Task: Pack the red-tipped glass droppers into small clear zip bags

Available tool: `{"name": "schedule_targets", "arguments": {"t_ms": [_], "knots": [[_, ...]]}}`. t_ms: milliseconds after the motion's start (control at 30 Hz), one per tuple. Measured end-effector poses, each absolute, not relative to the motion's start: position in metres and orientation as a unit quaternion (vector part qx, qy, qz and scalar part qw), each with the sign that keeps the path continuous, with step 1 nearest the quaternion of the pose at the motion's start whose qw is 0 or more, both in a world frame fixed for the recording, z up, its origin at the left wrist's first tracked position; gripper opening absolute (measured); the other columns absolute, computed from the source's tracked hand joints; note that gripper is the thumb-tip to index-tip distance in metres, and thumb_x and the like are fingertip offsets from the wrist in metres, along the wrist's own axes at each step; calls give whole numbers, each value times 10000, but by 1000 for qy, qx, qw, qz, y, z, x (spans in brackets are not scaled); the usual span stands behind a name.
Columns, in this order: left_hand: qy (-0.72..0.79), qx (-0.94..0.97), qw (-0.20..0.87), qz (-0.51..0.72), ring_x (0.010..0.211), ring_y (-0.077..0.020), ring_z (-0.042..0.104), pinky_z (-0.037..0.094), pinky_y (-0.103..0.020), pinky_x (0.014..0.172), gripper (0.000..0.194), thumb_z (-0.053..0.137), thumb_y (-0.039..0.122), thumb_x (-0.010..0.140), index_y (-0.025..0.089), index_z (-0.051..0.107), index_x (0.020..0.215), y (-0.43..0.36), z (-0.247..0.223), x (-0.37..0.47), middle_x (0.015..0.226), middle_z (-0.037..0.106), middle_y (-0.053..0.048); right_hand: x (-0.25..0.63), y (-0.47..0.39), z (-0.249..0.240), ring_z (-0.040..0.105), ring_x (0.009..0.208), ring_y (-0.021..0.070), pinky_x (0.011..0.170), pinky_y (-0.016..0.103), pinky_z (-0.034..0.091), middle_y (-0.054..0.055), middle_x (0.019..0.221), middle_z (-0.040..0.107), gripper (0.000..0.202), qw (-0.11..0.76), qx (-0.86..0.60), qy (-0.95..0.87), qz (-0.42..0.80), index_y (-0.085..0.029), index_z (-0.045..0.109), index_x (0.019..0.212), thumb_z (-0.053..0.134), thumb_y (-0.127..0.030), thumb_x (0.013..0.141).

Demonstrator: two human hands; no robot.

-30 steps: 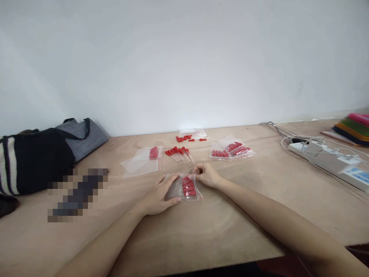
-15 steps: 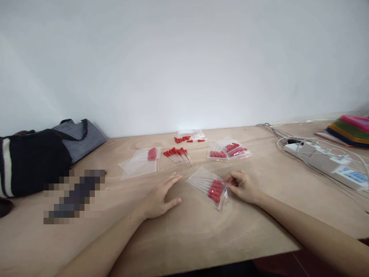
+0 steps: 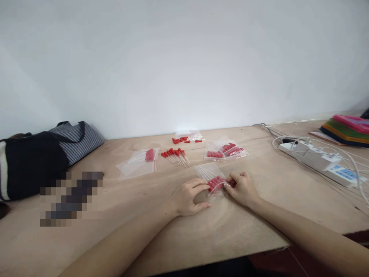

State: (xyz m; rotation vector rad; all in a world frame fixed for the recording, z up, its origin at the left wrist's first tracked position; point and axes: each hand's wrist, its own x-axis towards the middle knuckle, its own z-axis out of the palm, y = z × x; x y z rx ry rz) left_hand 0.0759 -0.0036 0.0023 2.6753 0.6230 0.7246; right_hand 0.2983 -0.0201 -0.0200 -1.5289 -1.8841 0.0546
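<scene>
Just below the frame's centre, the left hand (image 3: 188, 197) and right hand (image 3: 241, 188) each pinch a side of a clear zip bag (image 3: 211, 177) of red-capped droppers lying on the bench (image 3: 178, 234). Beyond it lie loose droppers (image 3: 175, 155) and more filled bags (image 3: 224, 150).

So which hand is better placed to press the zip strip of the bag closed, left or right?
Probably the right hand: its fingertips already pinch the red zip edge of the dropper bag. The left hand grips the opposite corner and seems better suited to holding the bag steady on the wooden table.
</scene>
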Motion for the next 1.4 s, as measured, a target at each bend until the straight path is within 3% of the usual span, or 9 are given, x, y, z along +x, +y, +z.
{"name": "schedule_targets", "arguments": {"t_ms": [100, 267, 400, 533, 700, 833, 1100, 1400], "knots": [[230, 926, 127, 270, 1032, -216, 515, 425, -337, 902, 397, 593, 383, 747, 157, 521, 1066, 0, 1, 83, 1097, 557, -102, 291, -14, -19, 487, 465, 124, 669, 304, 304, -13, 517, 580, 104, 339, -604, -721, 9, -201, 497, 579, 502, -234, 677], [253, 932, 44, 258, 905, -197, 583, 480, -318, 801, 196, 457, 278, 841, 164, 565, 958, 10, 0, 79, 957, 619, -74, 287, -3, -15, 504, 501, 122, 692, 310, 292, -15, 550, 590, 85, 315, -557, -768, 37, -195, 528, 695, 509, -276, 715], [215, 956, -54, 191, 856, -203, 611, 503, -323, 747, 265, 332, 219, 895, 147, 552, 1024, 17, 5, 67, 959, 637, -88, 304, -5, -11, 523, 564, 129, 720, 314, 307, -6, 618, 594, 202, 300, -457, -834, 78, -202, 558, 828, 540, -380, 734], [161, 960, -131, 190, 845, -175, 623, 513, -272, 726, 325, 248, 115, 898, 140, 536, 1046, 22, 7, 59, 946, 648, -87, 318, -6, -10, 541, 653, 145, 768, 330, 303, 18, 683, 605, 190, 298, -377, -877, 13, -218, 607, 856, 574, -358, 732], [129, 922, -161, 329, 686, -136, 638, 523, -217, 608, 214, 342, 130, 883, 130, 533, 978, 26, -1, 62, 797, 659, -54, 310, 4, -11, 486, 585, 114, 752, 333, 329, 7, 608, 572, 152, 307, -275, -890, -196, -176, 610, 864, 473, -217, 812], [142, 912, -157, 353, 639, -128, 631, 518, -205, 567, 149, 420, 190, 872, 122, 536, 934, 29, -6, 62, 745, 648, -45, 303, 11, -11, 434, 526, 88, 743, 320, 341, -24, 537, 517, 146, 302, -214, -879, -301, -150, 590, 790, 450, -118, 811], [139, 906, -177, 358, 766, -139, 618, 509, -230, 677, 155, 408, 97, 872, 109, 553, 923, 31, -2, 61, 846, 645, -78, 304, 12, -9, 429, 536, 78, 768, 308, 330, -36, 538, 501, 161, 296, -218, -877, -310, -154, 566, 741, 434, -92, 810], [104, 913, -227, 321, 589, -136, 555, 447, -263, 541, 176, 447, 91, 850, 125, 575, 735, 42, 1, 62, 691, 631, -40, 304, 13, -7, 407, 542, 76, 804, 323, 299, -37, 550, 500, 202, 281, -218, -883, -306, -171, 537, 645, 432, -112, 807]]}}
